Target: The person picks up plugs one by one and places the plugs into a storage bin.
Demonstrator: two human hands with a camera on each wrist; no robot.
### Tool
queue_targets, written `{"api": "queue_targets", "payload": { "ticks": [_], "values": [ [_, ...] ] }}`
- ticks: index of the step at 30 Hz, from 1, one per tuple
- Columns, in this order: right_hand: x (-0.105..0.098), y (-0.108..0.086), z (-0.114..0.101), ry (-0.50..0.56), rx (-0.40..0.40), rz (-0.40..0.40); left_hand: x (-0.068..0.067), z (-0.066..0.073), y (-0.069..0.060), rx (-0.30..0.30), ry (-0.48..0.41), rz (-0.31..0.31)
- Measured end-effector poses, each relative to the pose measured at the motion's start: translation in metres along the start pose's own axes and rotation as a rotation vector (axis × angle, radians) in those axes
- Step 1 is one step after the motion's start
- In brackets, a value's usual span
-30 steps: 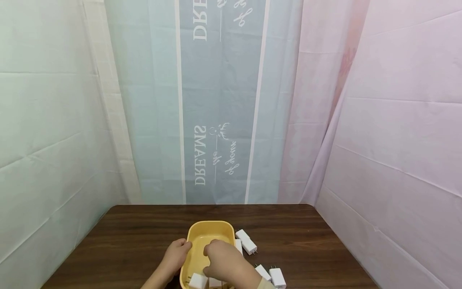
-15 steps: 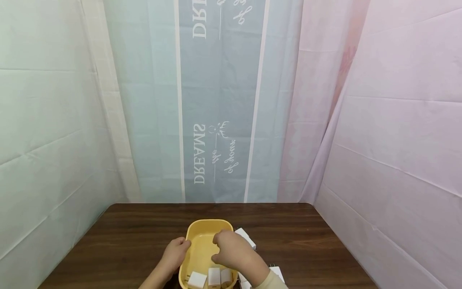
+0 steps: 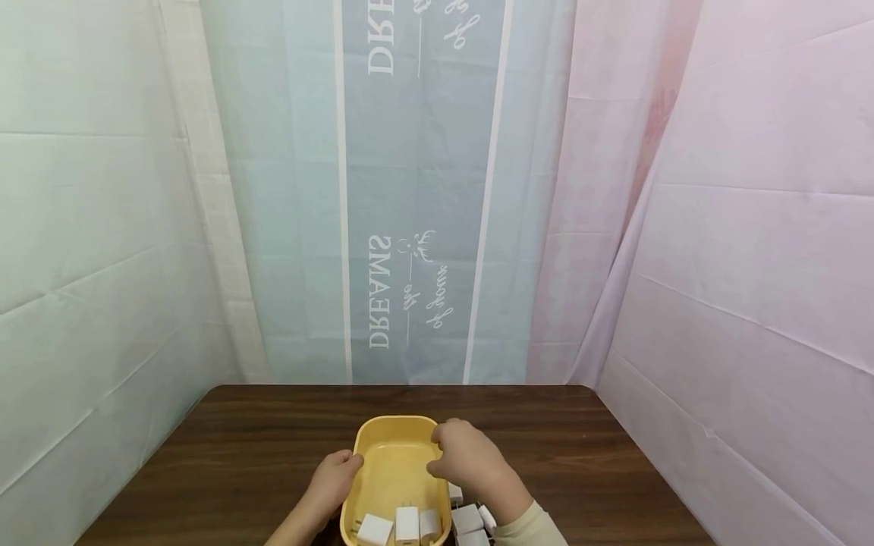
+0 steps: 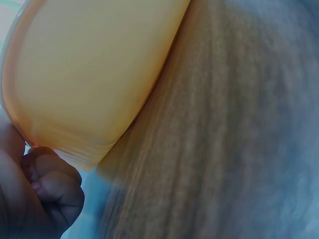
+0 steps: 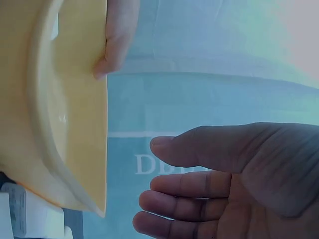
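A yellow plastic box [image 3: 391, 476] stands at the table's near side. My left hand [image 3: 331, 484] grips its left rim, thumb on the inside, and in the left wrist view the fingers [image 4: 60, 186] curl below the box's edge. Three white plug chargers [image 3: 407, 523] lie inside at the near end. Beside the right rim is my right hand [image 3: 471, 461], its thumb and fingers spread apart and holding nothing. In the right wrist view a gap shows between that hand [image 5: 234, 184] and the box [image 5: 75, 124]. More white chargers [image 3: 467, 519] lie outside, right of the box, partly hidden by the right forearm.
The dark wood-grain table [image 3: 573, 455] extends left, right and beyond the box. Fabric curtains hang around it: a printed blue back curtain [image 3: 416, 189], a pale left one [image 3: 89, 265] and a pinkish right one [image 3: 758, 250].
My right hand has moved right, from above the box's inside to its right rim. The three chargers inside now show more fully. The left hand keeps its grip on the left rim.
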State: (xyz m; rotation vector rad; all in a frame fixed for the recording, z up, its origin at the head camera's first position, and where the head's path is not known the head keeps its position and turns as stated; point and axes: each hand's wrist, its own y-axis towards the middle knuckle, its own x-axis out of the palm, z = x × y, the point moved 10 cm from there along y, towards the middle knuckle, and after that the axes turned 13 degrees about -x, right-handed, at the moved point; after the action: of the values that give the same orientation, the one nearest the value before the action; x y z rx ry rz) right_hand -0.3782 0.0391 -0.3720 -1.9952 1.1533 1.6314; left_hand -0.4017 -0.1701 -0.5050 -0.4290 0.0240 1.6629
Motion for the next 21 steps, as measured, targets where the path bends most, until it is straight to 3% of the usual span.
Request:
{"api": "queue_targets", "payload": {
  "ticks": [11, 21],
  "values": [
    [-0.011, -0.001, 0.010, -0.001, -0.017, 0.065, 0.000, 0.002, 0.000, 0.012, 0.001, -0.026],
    [-0.009, -0.002, 0.045, 0.005, 0.124, 0.064, -0.001, 0.001, 0.000, 0.008, 0.004, -0.042]
  ]
}}
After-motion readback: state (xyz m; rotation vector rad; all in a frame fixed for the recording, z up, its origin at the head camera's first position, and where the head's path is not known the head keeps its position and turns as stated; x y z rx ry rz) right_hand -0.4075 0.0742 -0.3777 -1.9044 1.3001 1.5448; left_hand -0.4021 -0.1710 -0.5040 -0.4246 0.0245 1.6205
